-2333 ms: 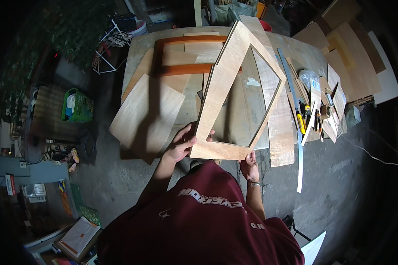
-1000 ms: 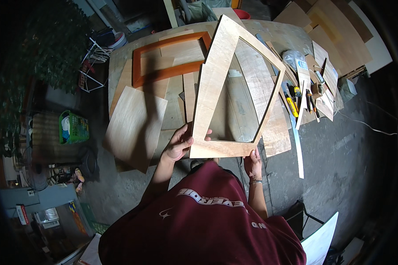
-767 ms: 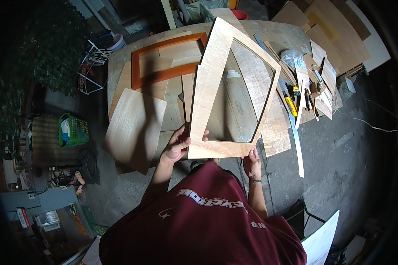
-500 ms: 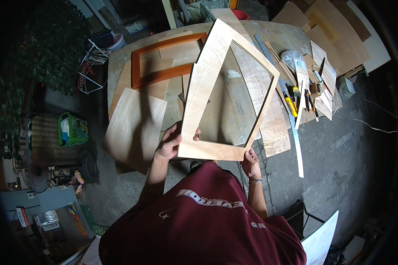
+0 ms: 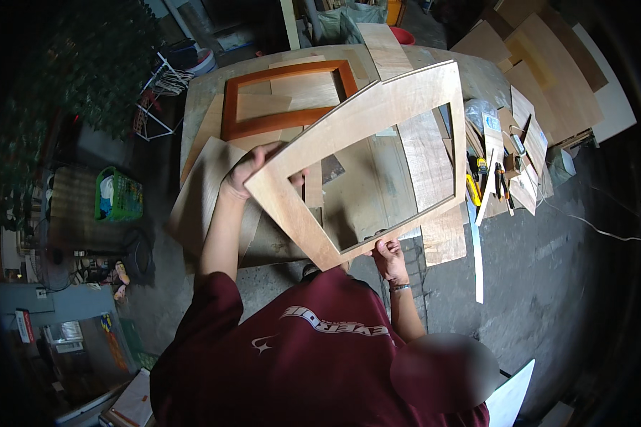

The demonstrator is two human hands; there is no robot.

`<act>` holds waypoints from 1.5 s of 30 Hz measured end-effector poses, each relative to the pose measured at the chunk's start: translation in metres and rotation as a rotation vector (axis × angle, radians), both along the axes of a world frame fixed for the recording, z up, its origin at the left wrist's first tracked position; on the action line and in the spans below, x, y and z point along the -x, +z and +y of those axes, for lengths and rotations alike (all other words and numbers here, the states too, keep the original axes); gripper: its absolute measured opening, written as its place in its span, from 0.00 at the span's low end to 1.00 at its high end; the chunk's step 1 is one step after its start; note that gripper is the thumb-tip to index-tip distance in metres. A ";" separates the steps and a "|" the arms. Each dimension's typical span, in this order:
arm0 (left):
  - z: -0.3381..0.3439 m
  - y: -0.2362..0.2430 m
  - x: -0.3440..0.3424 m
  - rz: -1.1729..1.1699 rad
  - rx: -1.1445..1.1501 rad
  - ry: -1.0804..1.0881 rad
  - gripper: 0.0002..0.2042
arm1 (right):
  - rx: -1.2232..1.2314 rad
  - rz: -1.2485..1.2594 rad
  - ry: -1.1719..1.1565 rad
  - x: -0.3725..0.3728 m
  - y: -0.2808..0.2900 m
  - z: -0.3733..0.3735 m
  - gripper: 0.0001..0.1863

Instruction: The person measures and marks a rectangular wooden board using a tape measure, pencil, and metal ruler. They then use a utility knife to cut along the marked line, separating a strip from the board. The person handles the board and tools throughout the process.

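A large pale wooden frame (image 5: 367,114) with an open middle is lifted above the workbench, tilted with one corner toward me. My left hand (image 5: 246,169) grips its left corner, fingers wrapped over the top edge. My right hand (image 5: 386,252) holds its lower edge from below, near the bottom corner. Through the frame's opening I see boards lying on the bench.
An orange-brown wooden frame (image 5: 263,124) lies on the workbench (image 5: 206,92) at the back left. Plywood sheets (image 5: 199,199) lie at the left and stack at the back right (image 5: 548,78). Hand tools and a tape measure (image 5: 473,191) sit at the right. A green basket (image 5: 117,193) stands on the floor.
The pale frame has turned counter-clockwise in my hands. My left hand has risen with its corner, while my right hand stays at the lower edge.
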State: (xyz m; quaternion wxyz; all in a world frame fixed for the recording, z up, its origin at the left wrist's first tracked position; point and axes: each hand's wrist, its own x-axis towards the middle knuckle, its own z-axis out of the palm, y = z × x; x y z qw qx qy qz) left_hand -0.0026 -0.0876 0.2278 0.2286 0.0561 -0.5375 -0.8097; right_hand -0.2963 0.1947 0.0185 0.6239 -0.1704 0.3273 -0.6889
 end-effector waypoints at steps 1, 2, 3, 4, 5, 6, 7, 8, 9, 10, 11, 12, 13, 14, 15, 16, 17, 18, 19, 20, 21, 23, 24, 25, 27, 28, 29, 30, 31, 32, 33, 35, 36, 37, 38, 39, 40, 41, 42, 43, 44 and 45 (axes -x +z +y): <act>0.002 -0.004 0.004 0.069 -0.164 0.042 0.50 | 0.017 -0.022 -0.012 -0.002 -0.003 -0.001 0.09; 0.006 -0.009 0.010 0.140 -0.331 0.080 0.53 | 0.051 -0.045 -0.023 -0.003 -0.001 -0.003 0.08; 0.010 -0.015 0.014 0.211 -0.495 0.119 0.56 | 0.043 -0.030 -0.035 -0.005 0.003 -0.006 0.08; 0.013 -0.032 0.015 0.308 -0.590 0.132 0.61 | 0.035 -0.016 -0.047 -0.006 0.008 -0.009 0.08; 0.025 -0.044 0.019 0.278 -0.623 0.276 0.59 | 0.028 -0.003 -0.065 -0.007 0.012 -0.011 0.08; 0.045 -0.056 0.027 0.247 -0.654 0.416 0.58 | -0.004 0.010 -0.080 -0.007 0.013 -0.014 0.08; 0.063 -0.062 0.036 0.213 -0.683 0.562 0.57 | -0.035 0.020 -0.089 -0.008 0.014 -0.015 0.08; 0.080 -0.050 0.051 0.178 -0.618 0.644 0.52 | -0.072 0.031 -0.099 -0.007 0.013 -0.014 0.08; 0.081 -0.060 0.052 0.107 -0.576 0.658 0.50 | -0.059 0.020 -0.085 -0.006 0.009 -0.015 0.08; 0.080 -0.078 0.052 0.037 -0.534 0.672 0.48 | -0.046 0.009 -0.070 -0.007 0.004 -0.015 0.08; 0.081 -0.078 0.058 -0.033 -0.495 0.685 0.46 | -0.036 -0.001 -0.056 -0.006 -0.001 -0.015 0.09; 0.084 -0.075 0.065 -0.073 -0.515 0.740 0.43 | -0.050 0.021 -0.042 -0.006 -0.005 -0.014 0.09; 0.083 -0.078 0.065 -0.082 -0.474 0.737 0.43 | -0.063 0.045 -0.027 -0.005 -0.009 -0.013 0.10; 0.080 -0.081 0.062 -0.095 -0.430 0.739 0.43 | -0.074 0.064 -0.009 -0.006 -0.011 -0.014 0.11; 0.078 -0.085 0.059 -0.108 -0.386 0.740 0.43 | -0.127 0.107 0.001 -0.004 -0.011 -0.015 0.11; 0.077 -0.088 0.053 -0.114 -0.382 0.735 0.42 | -0.178 0.150 0.012 0.002 -0.011 -0.016 0.12; 0.073 -0.091 0.045 -0.121 -0.377 0.725 0.41 | -0.230 0.194 0.016 0.007 -0.011 -0.017 0.13; 0.070 -0.091 0.036 -0.128 -0.372 0.718 0.41 | -0.323 0.289 -0.130 0.013 -0.006 -0.017 0.19; 0.067 -0.091 0.029 -0.136 -0.368 0.736 0.41 | -0.422 0.374 -0.270 0.028 -0.006 -0.016 0.24; 0.063 -0.084 0.032 -0.130 -0.366 0.728 0.41 | -0.459 0.557 -0.523 0.062 -0.038 -0.010 0.24; 0.064 -0.083 0.016 -0.151 -0.361 0.767 0.41 | -0.539 0.513 -0.671 0.068 -0.019 -0.014 0.21; 0.058 -0.088 0.000 -0.146 -0.365 0.722 0.40 | -0.492 0.764 -0.876 0.115 -0.019 -0.007 0.17; 0.058 -0.087 -0.006 -0.168 -0.367 0.724 0.40 | -0.395 0.835 -0.869 0.132 -0.012 -0.007 0.18; 0.060 -0.088 -0.015 -0.199 -0.369 0.737 0.40 | -0.387 0.900 -0.749 0.134 0.014 -0.014 0.20; 0.059 -0.091 -0.017 -0.184 -0.377 0.655 0.41 | -0.197 1.015 -0.518 0.140 0.056 -0.026 0.28; 0.057 -0.093 -0.014 -0.172 -0.379 0.597 0.42 | -0.103 1.040 -0.449 0.141 0.066 -0.035 0.33; 0.057 -0.093 -0.011 -0.162 -0.382 0.547 0.42 | -0.008 1.060 -0.372 0.139 0.072 -0.043 0.40; 0.057 -0.091 -0.007 -0.171 -0.374 0.545 0.43 | 0.013 1.050 -0.283 0.137 0.080 -0.050 0.47; 0.058 -0.090 -0.003 -0.180 -0.366 0.546 0.43 | -0.063 1.099 -0.215 0.132 0.090 -0.053 0.47; 0.059 -0.085 0.004 -0.188 -0.356 0.545 0.43 | -0.094 1.121 -0.241 0.130 0.088 -0.057 0.46; 0.058 -0.079 0.011 -0.212 -0.349 0.575 0.43 | -0.125 1.144 -0.267 0.130 0.082 -0.062 0.45; 0.059 -0.070 0.019 -0.269 -0.339 0.644 0.43 | -0.019 1.064 -0.415 0.127 0.075 -0.078 0.40; 0.061 -0.069 0.020 -0.278 -0.325 0.685 0.43 | -0.071 1.038 -0.383 0.128 0.075 -0.080 0.40; 0.062 -0.068 0.021 -0.286 -0.310 0.724 0.43 | -0.122 1.012 -0.351 0.128 0.075 -0.081 0.39; 0.063 -0.067 0.021 -0.293 -0.295 0.758 0.43 | -0.098 1.041 -0.365 0.127 0.076 -0.085 0.39; 0.064 -0.067 0.018 -0.277 -0.291 0.736 0.43 | -0.103 1.030 -0.359 0.128 0.076 -0.088 0.39; 0.064 -0.066 0.014 -0.262 -0.287 0.713 0.43 | -0.107 1.019 -0.355 0.127 0.076 -0.090 0.39; 0.064 -0.067 0.012 -0.244 -0.283 0.689 0.43 | -0.112 1.010 -0.352 0.128 0.076 -0.093 0.39; 0.065 -0.067 0.011 -0.247 -0.281 0.709 0.44 | -0.104 1.002 -0.333 0.128 0.079 -0.095 0.39; 0.066 -0.068 0.010 -0.251 -0.279 0.727 0.44 | -0.091 0.991 -0.327 0.128 0.077 -0.096 0.39; 0.066 -0.068 0.010 -0.253 -0.276 0.741 0.44 | -0.080 0.981 -0.327 0.128 0.076 -0.098 0.39; 0.066 -0.067 0.011 -0.250 -0.275 0.744 0.44 | -0.069 0.970 -0.327 0.129 0.074 -0.099 0.38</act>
